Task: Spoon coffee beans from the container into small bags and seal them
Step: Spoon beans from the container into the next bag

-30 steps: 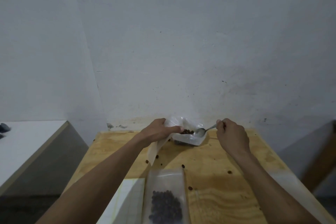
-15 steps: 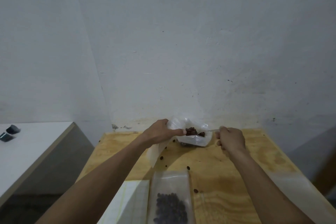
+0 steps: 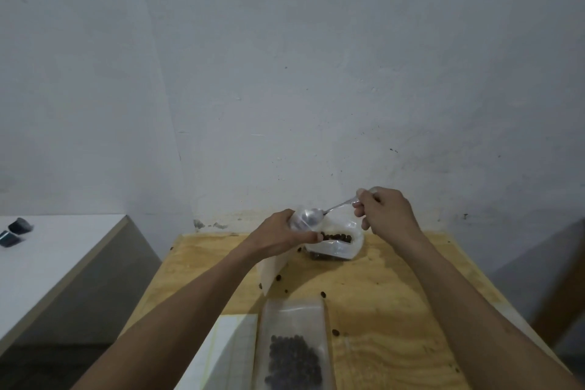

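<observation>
My left hand [image 3: 278, 236] grips a small clear bag [image 3: 272, 269] by its mouth, and the bag hangs down toward the table. My right hand [image 3: 384, 214] holds a metal spoon [image 3: 316, 215] by the handle. The spoon's bowl is at the bag's mouth, right beside my left fingers. Just behind and to the right stands the clear container [image 3: 338, 244] with dark coffee beans inside. A filled bag of beans [image 3: 292, 348] lies flat near the front edge.
Loose beans [image 3: 323, 294] are scattered on the plywood table [image 3: 395, 310]. A white sheet [image 3: 228, 351] lies left of the filled bag. A white side table [image 3: 47, 263] with two dark small objects [image 3: 15, 231] stands at the left. A grey wall rises right behind.
The spoon was dipped in the container among the beans; my right hand has since lifted it up and left to the mouth of the bag in my left hand.
</observation>
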Demonstrator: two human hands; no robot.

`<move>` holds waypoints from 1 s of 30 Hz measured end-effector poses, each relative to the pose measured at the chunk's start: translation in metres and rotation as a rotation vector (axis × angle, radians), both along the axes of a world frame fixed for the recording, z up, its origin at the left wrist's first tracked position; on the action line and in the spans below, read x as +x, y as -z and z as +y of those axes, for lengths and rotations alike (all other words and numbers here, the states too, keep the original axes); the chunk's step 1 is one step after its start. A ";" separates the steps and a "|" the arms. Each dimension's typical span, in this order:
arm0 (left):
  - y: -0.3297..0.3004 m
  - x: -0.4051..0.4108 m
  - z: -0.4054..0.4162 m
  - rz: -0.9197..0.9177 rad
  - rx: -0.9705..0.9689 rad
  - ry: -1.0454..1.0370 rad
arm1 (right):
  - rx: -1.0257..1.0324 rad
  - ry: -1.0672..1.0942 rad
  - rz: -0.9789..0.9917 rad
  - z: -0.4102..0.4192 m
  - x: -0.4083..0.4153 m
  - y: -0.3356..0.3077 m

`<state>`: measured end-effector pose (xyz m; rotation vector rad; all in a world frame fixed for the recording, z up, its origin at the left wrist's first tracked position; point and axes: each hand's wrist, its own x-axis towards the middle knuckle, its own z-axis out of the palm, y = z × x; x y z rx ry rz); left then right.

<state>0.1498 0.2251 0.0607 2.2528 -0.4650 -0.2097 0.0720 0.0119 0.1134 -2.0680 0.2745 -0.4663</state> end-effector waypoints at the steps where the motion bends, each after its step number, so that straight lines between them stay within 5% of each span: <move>1: -0.002 -0.002 0.000 0.001 -0.021 -0.006 | -0.039 0.009 -0.027 0.002 -0.001 -0.002; 6: -0.007 -0.005 0.005 -0.003 -0.103 -0.097 | -0.052 0.157 -0.085 -0.010 -0.003 0.003; 14: -0.024 -0.003 0.002 0.086 -0.371 -0.206 | -0.060 0.165 0.304 -0.016 -0.002 0.059; 18: -0.032 -0.012 -0.009 0.127 -0.436 -0.251 | -0.163 -0.038 0.536 0.001 -0.011 0.040; 24: -0.040 -0.013 -0.028 0.150 -0.529 -0.258 | 0.127 -0.483 0.381 0.040 -0.015 0.014; 30: -0.051 -0.019 -0.019 0.114 -0.613 -0.245 | 0.227 -0.378 0.299 0.036 -0.010 0.021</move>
